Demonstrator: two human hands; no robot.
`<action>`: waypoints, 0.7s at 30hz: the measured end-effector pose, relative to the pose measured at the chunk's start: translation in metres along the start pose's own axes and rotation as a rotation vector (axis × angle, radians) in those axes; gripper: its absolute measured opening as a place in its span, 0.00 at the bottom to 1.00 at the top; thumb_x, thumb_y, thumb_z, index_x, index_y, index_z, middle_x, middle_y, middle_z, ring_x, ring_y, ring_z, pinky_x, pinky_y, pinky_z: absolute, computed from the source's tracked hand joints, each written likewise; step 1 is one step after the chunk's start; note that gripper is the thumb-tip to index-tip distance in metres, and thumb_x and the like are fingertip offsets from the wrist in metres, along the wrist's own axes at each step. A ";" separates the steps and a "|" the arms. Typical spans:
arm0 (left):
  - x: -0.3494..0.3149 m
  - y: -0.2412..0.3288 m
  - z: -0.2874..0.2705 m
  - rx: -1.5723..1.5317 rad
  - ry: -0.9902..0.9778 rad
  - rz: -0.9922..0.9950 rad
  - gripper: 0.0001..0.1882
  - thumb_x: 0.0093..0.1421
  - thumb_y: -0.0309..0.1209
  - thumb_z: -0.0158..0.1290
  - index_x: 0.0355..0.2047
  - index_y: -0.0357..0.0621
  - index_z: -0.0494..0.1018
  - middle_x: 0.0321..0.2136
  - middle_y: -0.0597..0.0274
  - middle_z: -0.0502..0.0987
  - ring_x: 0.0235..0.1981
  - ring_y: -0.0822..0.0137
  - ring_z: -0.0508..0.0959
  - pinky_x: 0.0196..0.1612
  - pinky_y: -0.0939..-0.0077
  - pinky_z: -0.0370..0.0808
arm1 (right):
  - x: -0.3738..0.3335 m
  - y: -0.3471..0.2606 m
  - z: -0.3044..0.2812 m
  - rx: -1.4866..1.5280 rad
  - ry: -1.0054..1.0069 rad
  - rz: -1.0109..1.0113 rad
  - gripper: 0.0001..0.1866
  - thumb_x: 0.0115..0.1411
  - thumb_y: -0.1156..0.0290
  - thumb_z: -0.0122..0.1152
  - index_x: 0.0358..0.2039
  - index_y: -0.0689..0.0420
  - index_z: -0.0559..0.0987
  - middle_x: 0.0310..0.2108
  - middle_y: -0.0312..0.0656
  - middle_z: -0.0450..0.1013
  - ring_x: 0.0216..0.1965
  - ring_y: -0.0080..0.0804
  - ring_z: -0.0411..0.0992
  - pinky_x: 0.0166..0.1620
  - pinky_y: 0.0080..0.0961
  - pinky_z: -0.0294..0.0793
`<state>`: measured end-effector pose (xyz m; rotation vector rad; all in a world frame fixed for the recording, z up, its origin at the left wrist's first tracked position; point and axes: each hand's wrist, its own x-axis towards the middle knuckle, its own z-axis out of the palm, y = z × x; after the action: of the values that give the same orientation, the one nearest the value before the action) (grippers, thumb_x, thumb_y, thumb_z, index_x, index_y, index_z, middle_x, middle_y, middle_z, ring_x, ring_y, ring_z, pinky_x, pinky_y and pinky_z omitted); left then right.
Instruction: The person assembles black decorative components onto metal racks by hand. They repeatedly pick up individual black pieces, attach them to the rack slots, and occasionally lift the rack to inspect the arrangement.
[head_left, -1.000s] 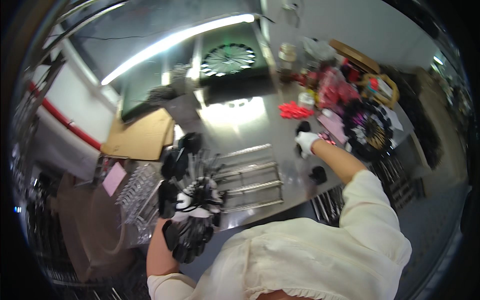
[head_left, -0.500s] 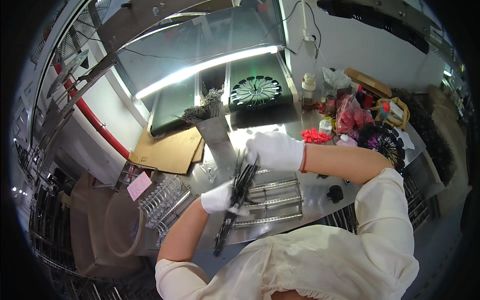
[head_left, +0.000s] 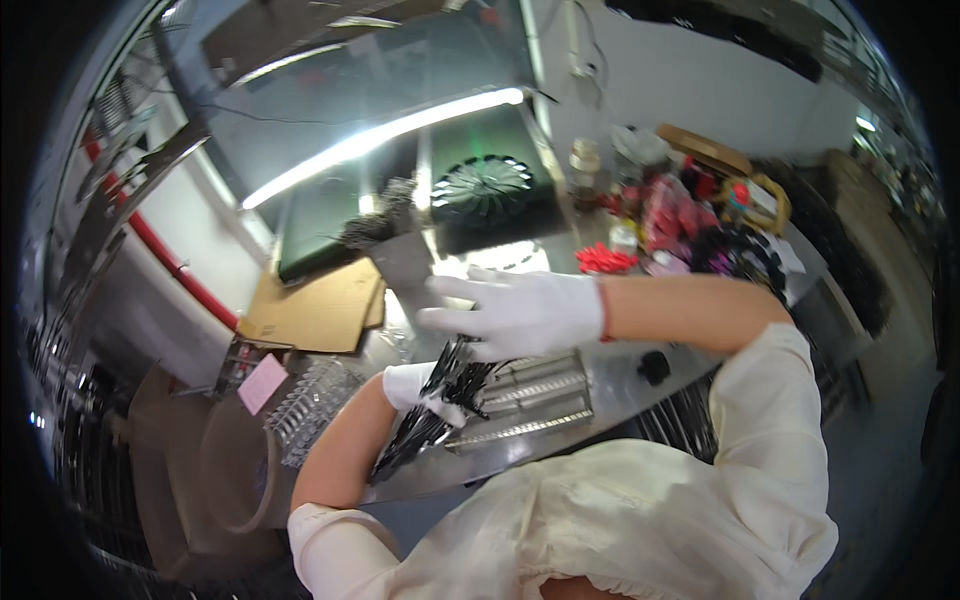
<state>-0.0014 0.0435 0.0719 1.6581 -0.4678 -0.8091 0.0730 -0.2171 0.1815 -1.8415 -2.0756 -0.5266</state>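
My left hand (head_left: 406, 384), in a white glove, is closed around a bundle of thin black strips (head_left: 405, 440), their exact kind blurred. The bundle slants, its lower end toward my body and its upper end under my other hand. Over that upper end, my right hand (head_left: 530, 312), also gloved in white, has its fingers spread and pointing left. Whether its underside touches the strips is hidden. Below and right of the bundle, a metal rack with bars (head_left: 535, 425) lies on the steel table (head_left: 625, 385).
A ring of black pieces (head_left: 482, 188) lies on the dark green belt ahead. Left are cardboard (head_left: 315, 305), a clear rack (head_left: 312, 400) and a pink card (head_left: 262, 384). Red pieces (head_left: 606, 259), jars (head_left: 584, 168) and bags (head_left: 665, 215) crowd the right. A black piece (head_left: 654, 367) sits nearer.
The right hand's fingers have spread from a closed grip near the bundle's top. The left hand and bundle have shifted slightly left and tilted more. The whole view has shifted too.
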 end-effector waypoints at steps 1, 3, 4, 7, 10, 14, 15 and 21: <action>0.013 -0.002 0.003 0.080 -0.110 0.086 0.38 0.51 0.19 0.69 0.62 0.40 0.69 0.48 0.60 0.81 0.51 0.64 0.79 0.53 0.64 0.79 | 0.000 0.002 0.010 -0.129 0.015 -0.010 0.30 0.59 0.63 0.63 0.59 0.55 0.65 0.55 0.54 0.67 0.44 0.59 0.77 0.43 0.45 0.82; 0.022 0.006 0.010 -0.059 0.039 -0.089 0.43 0.47 0.26 0.75 0.62 0.37 0.67 0.44 0.63 0.78 0.45 0.69 0.78 0.48 0.69 0.79 | 0.002 0.010 0.023 -0.025 -0.108 0.265 0.15 0.58 0.65 0.62 0.43 0.58 0.76 0.43 0.52 0.72 0.36 0.57 0.78 0.37 0.49 0.80; 0.020 0.016 0.015 -0.040 0.157 -0.113 0.44 0.46 0.27 0.76 0.62 0.35 0.66 0.44 0.62 0.77 0.45 0.69 0.77 0.47 0.68 0.79 | 0.004 0.007 0.015 -0.025 -0.130 0.332 0.14 0.58 0.66 0.61 0.41 0.60 0.77 0.40 0.55 0.75 0.36 0.57 0.79 0.37 0.49 0.80; 0.041 0.016 0.000 0.364 0.713 0.091 0.52 0.38 0.34 0.79 0.61 0.35 0.63 0.45 0.56 0.74 0.46 0.64 0.76 0.50 0.68 0.77 | -0.048 0.016 0.032 -0.129 0.021 0.332 0.13 0.56 0.66 0.63 0.39 0.60 0.81 0.36 0.56 0.78 0.36 0.57 0.79 0.38 0.46 0.80; 0.032 0.006 -0.023 0.929 1.026 0.294 0.51 0.40 0.40 0.78 0.62 0.37 0.64 0.52 0.54 0.73 0.50 0.56 0.77 0.55 0.65 0.76 | -0.141 0.052 0.063 0.928 -0.666 0.453 0.10 0.60 0.68 0.65 0.40 0.59 0.81 0.31 0.39 0.74 0.27 0.32 0.73 0.31 0.31 0.76; -0.010 -0.046 -0.070 0.071 0.897 0.438 0.35 0.57 0.23 0.68 0.64 0.43 0.66 0.49 0.61 0.76 0.43 0.67 0.81 0.46 0.75 0.83 | -0.321 0.063 0.122 0.083 -0.382 1.010 0.15 0.56 0.67 0.70 0.43 0.58 0.82 0.38 0.46 0.82 0.34 0.44 0.81 0.40 0.35 0.83; -0.019 -0.053 -0.064 0.041 0.948 0.439 0.33 0.57 0.24 0.68 0.62 0.43 0.68 0.48 0.61 0.78 0.42 0.66 0.81 0.44 0.74 0.83 | -0.326 0.053 0.129 0.114 -0.410 1.146 0.17 0.55 0.68 0.70 0.46 0.55 0.83 0.43 0.47 0.81 0.40 0.49 0.80 0.48 0.39 0.81; 0.023 -0.027 -0.006 -0.667 0.669 0.607 0.32 0.55 0.27 0.68 0.59 0.39 0.69 0.47 0.55 0.78 0.46 0.56 0.81 0.49 0.63 0.83 | -0.340 0.032 0.181 0.109 -0.572 1.425 0.26 0.48 0.66 0.76 0.51 0.45 0.84 0.48 0.46 0.76 0.51 0.48 0.76 0.54 0.42 0.78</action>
<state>0.0156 0.0386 0.0403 0.9776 -0.1672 0.0744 0.1468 -0.4260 -0.1348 -2.9068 -0.4693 0.5154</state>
